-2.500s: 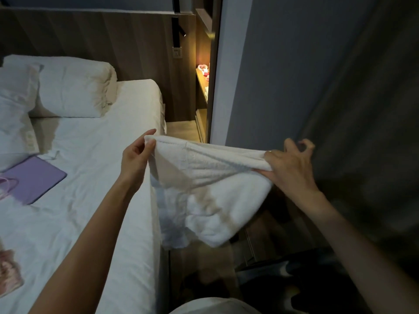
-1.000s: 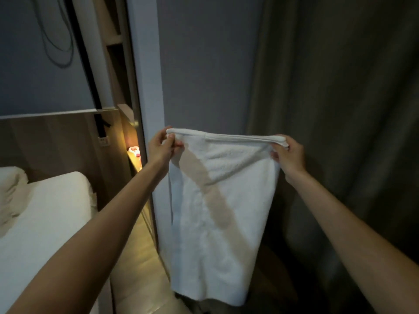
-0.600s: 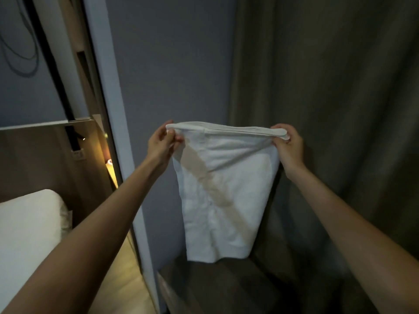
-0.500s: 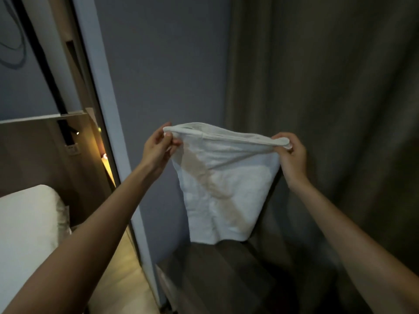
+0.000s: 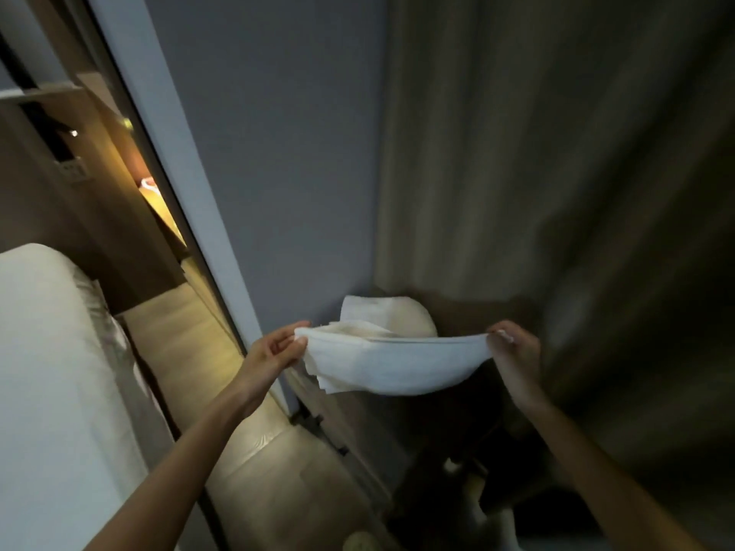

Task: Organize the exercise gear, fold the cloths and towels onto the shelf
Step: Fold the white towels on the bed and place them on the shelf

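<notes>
head view: white towel [image 5: 391, 361], folded, stretched between my left hand [image 5: 274, 351] and right hand [image 5: 513, 351], each pinched shut on one end; far part draped on dark shelf [image 5: 469, 312] beside grey wall [image 5: 286, 153], curtain [image 5: 537, 153] right.

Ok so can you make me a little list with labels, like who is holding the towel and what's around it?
held thing: white towel, stretched flat between both hands
left hand: pinching the towel's left end
right hand: pinching the towel's right end
towel's far part: draped over the dark wooden shelf top by the wall
behind: grey wall and dark curtain
left side: white bed, with a lit wooden nook beyond
sharpness: blurry, so small details can't be told
</notes>
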{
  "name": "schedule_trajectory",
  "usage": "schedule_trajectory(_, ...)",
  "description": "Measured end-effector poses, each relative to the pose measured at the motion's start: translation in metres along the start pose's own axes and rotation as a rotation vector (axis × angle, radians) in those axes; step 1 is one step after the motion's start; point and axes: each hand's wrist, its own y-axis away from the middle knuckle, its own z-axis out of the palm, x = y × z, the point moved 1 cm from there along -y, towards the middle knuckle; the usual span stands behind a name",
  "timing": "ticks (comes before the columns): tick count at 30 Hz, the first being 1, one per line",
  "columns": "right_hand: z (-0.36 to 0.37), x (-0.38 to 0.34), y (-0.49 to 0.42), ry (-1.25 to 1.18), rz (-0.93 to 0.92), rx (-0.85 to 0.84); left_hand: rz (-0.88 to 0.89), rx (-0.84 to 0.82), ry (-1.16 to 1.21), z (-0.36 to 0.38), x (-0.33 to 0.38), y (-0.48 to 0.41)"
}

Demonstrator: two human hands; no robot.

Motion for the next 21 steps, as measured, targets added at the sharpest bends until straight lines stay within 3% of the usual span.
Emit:
schedule_trajectory(8,-0.014,0.058,0.062,0.248,0.254,-0.086,-0.264,-0.096,-0.029,0.008,-0.08,0.039)
schedule_trajectory(15,-0.022,0.101,0.106,0.386,0.335,-0.13,-0.292,-0.272,-0.276,0.015,-0.11,0.063)
schedule_trajectory(18,-0.022,0.115,0.116,0.357,0.381,-0.129,-0.335,-0.355,-0.273,0.019,-0.121,0.072)
schedule_trajectory(21,-0.023,0.121,0.129,0.466,0.314,-0.228,-0.319,-0.426,-0.318,0.026,-0.128,0.078)
